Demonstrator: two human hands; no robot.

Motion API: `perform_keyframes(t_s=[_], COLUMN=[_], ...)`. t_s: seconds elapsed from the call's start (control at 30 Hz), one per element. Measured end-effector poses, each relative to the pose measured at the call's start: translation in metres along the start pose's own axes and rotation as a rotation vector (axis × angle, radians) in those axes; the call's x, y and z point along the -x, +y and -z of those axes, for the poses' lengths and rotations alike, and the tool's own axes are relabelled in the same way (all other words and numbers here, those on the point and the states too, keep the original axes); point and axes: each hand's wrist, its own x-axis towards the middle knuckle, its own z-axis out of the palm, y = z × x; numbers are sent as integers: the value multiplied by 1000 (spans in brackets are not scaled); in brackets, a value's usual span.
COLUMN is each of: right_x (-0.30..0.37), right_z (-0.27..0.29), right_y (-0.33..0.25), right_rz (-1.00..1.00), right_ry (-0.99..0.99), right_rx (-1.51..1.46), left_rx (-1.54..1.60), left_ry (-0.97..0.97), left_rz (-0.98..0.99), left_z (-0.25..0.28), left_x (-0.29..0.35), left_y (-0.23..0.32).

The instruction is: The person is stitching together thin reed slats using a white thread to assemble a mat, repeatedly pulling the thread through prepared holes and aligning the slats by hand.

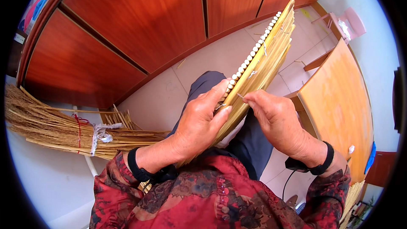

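The floor is laid with pale pinkish tiles, and on it lie a short piece of stalk near the red-brown panelling and another few bits of straw toward the wooden table. That table, light orange-brown and worn pale in patches, bears a small white crumpled scrap near its right edge, where a blue thing shows too. Below the yellow panel of stalks are legs in dark trousers, though whether it rests on them is hidden
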Motion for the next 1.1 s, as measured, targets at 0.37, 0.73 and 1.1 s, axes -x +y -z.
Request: perform_keyframes(t_s=[0.37,0.73,1.1], right_x=[-8,-21,-19], right_z=[-5,-6,-3], right_y=[-3,-1,7], right_rz=[-24,-191,-215], right_ry=[-31,-82,-40], right_rx=[-31,-88,-212], left_rx=[-21,-42,73], left_ry=[5,30,-19], left_rz=[-38,-61,60], left_z=[-2,-5,-5], left_x=[2,-8,-11], left_y=[0,-4,-4])
